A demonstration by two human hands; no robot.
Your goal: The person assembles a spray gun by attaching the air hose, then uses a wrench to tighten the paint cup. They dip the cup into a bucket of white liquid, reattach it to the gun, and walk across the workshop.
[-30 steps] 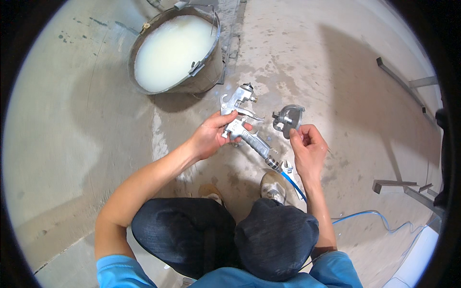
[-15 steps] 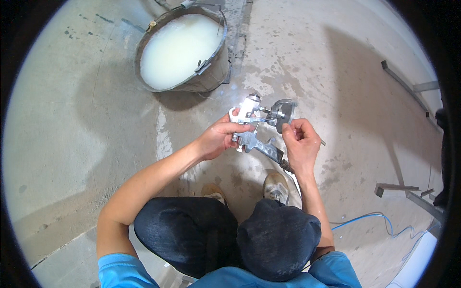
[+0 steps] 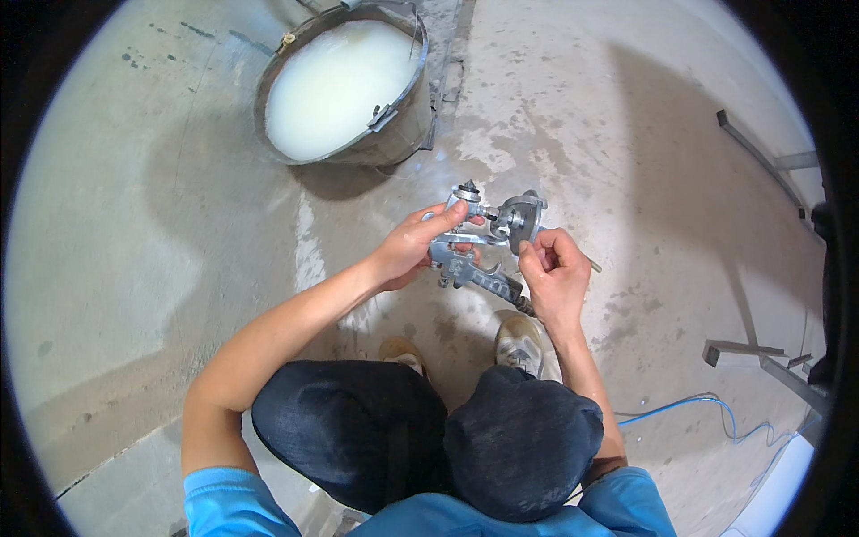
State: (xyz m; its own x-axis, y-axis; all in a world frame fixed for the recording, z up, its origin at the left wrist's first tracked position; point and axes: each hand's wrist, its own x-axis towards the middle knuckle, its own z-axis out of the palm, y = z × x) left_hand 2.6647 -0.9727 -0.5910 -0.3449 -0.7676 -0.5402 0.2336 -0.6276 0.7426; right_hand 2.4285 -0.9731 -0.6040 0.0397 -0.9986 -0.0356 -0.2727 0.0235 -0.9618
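Note:
In front of my knees, my left hand [image 3: 428,234] is wrapped round the body of a metal spray gun [image 3: 483,276]. Its thumb lies near the dark tip at the top, and the grip slants down to the right. A round grey cup lid [image 3: 523,224] is attached on the gun's right side. My right hand [image 3: 557,273] is pinched closed at the lower edge of this lid. From behind that hand pokes the end of a thin tan stick [image 3: 595,266]; its other end is hidden by the fingers.
A dark bucket [image 3: 403,134] filled with cloudy whitish liquid stands beyond my hands to the left. Angled metal frame legs [image 3: 752,347] are on the right. A blue hose [image 3: 689,403] runs across the stained concrete floor [image 3: 555,107] at lower right.
My left thumb has moved up from the gun's middle toward its tip. The gun and lid have turned slightly, and my right hand has shifted a little to the left.

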